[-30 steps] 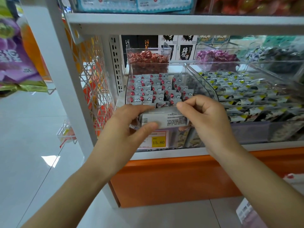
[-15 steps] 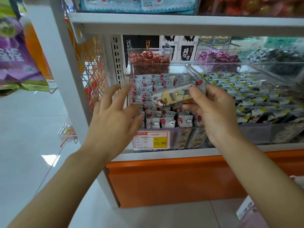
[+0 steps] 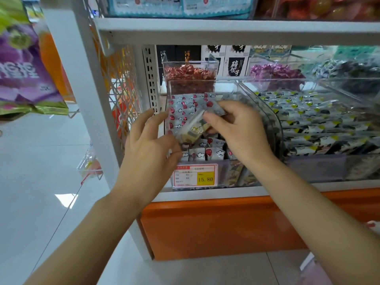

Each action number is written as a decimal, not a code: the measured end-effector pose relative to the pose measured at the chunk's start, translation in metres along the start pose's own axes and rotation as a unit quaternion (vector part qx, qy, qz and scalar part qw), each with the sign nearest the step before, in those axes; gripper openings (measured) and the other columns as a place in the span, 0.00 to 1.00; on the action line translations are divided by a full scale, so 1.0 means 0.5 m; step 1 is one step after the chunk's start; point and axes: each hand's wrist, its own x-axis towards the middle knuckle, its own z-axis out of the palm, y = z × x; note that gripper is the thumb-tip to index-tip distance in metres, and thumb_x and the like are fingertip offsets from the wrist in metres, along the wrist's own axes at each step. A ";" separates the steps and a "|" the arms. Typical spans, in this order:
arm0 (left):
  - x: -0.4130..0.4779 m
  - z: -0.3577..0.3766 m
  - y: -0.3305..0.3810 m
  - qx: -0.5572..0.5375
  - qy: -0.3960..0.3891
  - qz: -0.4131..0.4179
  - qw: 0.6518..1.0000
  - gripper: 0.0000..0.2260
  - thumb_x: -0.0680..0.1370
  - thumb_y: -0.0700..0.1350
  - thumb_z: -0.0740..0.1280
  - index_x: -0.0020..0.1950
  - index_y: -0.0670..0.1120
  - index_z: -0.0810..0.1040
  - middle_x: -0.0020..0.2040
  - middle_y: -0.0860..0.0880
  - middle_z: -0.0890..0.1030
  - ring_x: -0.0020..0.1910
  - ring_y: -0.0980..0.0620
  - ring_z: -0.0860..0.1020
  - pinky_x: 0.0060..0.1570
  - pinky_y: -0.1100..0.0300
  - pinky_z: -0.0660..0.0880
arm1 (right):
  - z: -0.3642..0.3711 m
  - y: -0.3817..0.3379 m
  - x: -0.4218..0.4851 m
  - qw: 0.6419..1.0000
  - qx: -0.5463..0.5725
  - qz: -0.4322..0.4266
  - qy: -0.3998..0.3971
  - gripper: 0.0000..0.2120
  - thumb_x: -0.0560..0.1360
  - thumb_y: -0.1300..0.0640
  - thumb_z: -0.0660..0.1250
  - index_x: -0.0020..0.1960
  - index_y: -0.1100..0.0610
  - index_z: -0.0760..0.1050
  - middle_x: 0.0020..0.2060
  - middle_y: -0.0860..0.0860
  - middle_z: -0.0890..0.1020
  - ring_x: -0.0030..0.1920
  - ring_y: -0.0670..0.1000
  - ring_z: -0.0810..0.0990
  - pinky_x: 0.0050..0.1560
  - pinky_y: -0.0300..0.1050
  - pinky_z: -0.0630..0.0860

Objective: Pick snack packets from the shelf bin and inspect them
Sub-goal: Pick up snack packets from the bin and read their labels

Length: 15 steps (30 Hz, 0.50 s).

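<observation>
Two hands meet over the clear shelf bin [image 3: 257,108] in the head view, at the left end of the shelf [image 3: 205,194]. The right hand [image 3: 240,132] pinches a snack packet [image 3: 195,130] by its upper end between thumb and fingers, holding it tilted just above the red-and-white packets [image 3: 185,108] that fill the bin. The left hand [image 3: 148,145] is spread, fingers straight and apart, its thumb close to the packet's lower end; whether it touches I cannot tell. To inspect well, I judge the left hand should take that free end, level the packet with its printed face upward, and grip only the seams so nothing covers the print.
</observation>
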 end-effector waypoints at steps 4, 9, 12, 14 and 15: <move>-0.009 -0.002 -0.002 -0.011 0.010 0.021 1.000 0.02 0.70 0.39 0.74 0.38 0.44 0.82 0.66 0.41 0.73 0.69 0.36 0.63 0.64 0.40 0.61 | 0.035 -0.014 0.004 0.995 -0.076 -0.041 -0.056 0.12 0.72 0.55 0.71 0.53 0.58 0.78 0.41 0.45 0.78 0.39 0.40 0.75 0.40 0.28 0.69; -0.008 -0.011 -0.008 -0.049 0.021 -0.012 0.999 0.04 0.71 0.43 0.72 0.45 0.47 0.83 0.66 0.45 0.72 0.69 0.42 0.62 0.65 0.58 0.53 | 0.065 -0.021 0.016 0.982 -0.147 -0.071 -0.094 0.12 0.71 0.51 0.72 0.49 0.58 0.77 0.41 0.48 0.75 0.43 0.48 0.73 0.40 0.41 0.68; -0.004 -0.020 -0.016 -0.065 0.050 -0.032 0.996 0.06 0.72 0.41 0.70 0.48 0.47 0.81 0.65 0.44 0.72 0.68 0.42 0.63 0.62 0.61 0.53 | 0.071 -0.013 0.023 0.943 -0.268 -0.115 -0.159 0.14 0.71 0.45 0.70 0.46 0.56 0.79 0.46 0.50 0.76 0.50 0.51 0.71 0.47 0.46 0.70; -0.004 -0.021 -0.019 -0.063 0.055 -0.044 0.996 0.08 0.72 0.41 0.69 0.50 0.46 0.81 0.65 0.44 0.72 0.68 0.43 0.62 0.62 0.61 0.54 | 0.069 -0.008 0.026 0.917 -0.318 -0.132 -0.200 0.13 0.73 0.45 0.67 0.48 0.53 0.81 0.47 0.48 0.74 0.53 0.51 0.68 0.49 0.49 0.68; -0.004 -0.020 -0.020 -0.062 0.054 -0.046 0.996 0.09 0.72 0.41 0.68 0.51 0.46 0.80 0.66 0.45 0.71 0.68 0.44 0.61 0.62 0.61 0.53 | 0.065 -0.007 0.029 0.909 -0.328 -0.139 -0.217 0.12 0.75 0.46 0.65 0.49 0.52 0.81 0.47 0.47 0.73 0.53 0.51 0.66 0.49 0.48 0.65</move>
